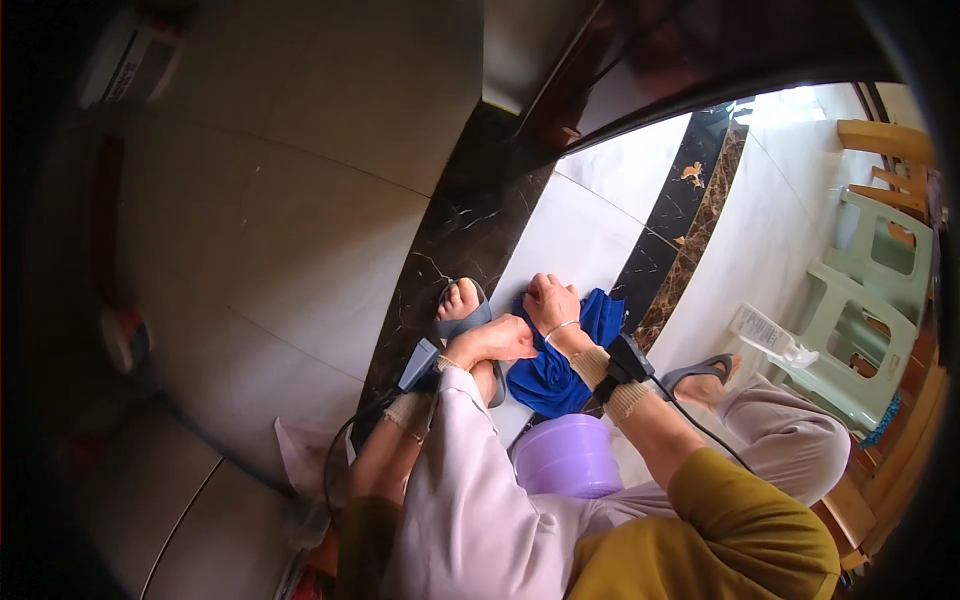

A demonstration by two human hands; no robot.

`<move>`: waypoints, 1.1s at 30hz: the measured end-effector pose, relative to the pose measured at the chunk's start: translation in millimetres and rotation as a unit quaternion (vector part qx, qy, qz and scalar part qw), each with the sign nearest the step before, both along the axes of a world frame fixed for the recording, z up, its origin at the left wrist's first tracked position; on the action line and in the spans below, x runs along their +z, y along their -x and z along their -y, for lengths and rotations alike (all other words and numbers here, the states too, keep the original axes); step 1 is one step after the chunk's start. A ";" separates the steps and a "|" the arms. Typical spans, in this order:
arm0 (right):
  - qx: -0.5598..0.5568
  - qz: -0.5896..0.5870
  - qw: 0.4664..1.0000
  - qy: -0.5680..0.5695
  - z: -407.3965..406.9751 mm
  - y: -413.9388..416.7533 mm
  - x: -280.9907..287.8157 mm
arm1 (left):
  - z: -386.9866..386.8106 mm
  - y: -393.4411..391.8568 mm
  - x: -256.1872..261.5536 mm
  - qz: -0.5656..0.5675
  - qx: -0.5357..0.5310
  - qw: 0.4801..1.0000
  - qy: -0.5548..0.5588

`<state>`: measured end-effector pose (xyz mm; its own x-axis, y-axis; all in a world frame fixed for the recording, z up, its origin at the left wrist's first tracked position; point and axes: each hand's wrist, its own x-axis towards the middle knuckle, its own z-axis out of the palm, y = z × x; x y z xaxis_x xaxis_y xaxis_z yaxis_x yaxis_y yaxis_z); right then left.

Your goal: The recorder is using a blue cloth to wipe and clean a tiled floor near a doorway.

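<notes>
A bunched blue cloth lies low between my feet, over pale floor tile. My right hand, with a bracelet at its wrist, is curled over the upper part of the cloth, which shows on both sides of it. My left hand is curled at the cloth's left edge beside my sandalled left foot; its fingertips are hidden, so its hold on the cloth is unclear. A lilac plastic bucket is close behind the cloth, between my legs. Dark devices with cables are strapped to both wrists.
A white bottle bearing writing is by my right foot. Pale green plastic stools and wooden furniture line the right side. A dark marble strip crosses the floor beneath a dark panel. Left lies shaded tile.
</notes>
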<state>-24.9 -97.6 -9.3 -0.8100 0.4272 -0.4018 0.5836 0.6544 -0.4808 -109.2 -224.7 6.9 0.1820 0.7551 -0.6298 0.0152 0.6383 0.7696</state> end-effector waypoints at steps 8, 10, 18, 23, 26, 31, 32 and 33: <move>-0.021 -0.053 0.990 -0.126 -35.5 64.0 -25.7 | -1.2 -9.5 -6.4 -0.136 -0.009 0.988 -0.078; -0.074 -0.047 0.990 -0.115 -69.9 95.7 -26.6 | -3.5 -7.8 -3.5 -0.196 0.053 0.967 -0.154; -0.013 0.044 0.997 -0.063 -13.3 70.4 -25.4 | -2.3 -6.9 -10.9 -0.221 0.093 0.965 -0.101; -0.059 -0.088 0.986 -0.127 -69.5 106.3 -24.0 | -1.8 -8.0 -0.5 -0.215 0.084 0.969 -0.093; 0.016 0.016 0.991 -0.130 -32.2 72.8 -41.8 | -10.3 -10.6 -14.1 -0.205 0.037 0.973 -0.100; 0.026 -0.024 0.989 -0.144 -37.7 76.7 -39.2 | -9.3 -12.6 -13.1 -0.234 -0.005 0.964 -0.125; -0.033 -0.043 0.992 -0.111 -52.6 94.4 -31.0 | -0.5 -13.1 -14.0 -0.250 0.031 0.956 -0.152; -0.041 -0.063 0.995 -0.069 -67.6 113.6 -20.2 | 9.1 -14.6 -16.6 -0.257 0.056 0.952 -0.156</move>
<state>-138.4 -30.0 -29.5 -0.8107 0.5377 -0.2316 0.5781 0.6721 -0.4627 -94.6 -233.8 -9.7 -0.1826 0.9163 -0.3565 0.3863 0.4003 0.8310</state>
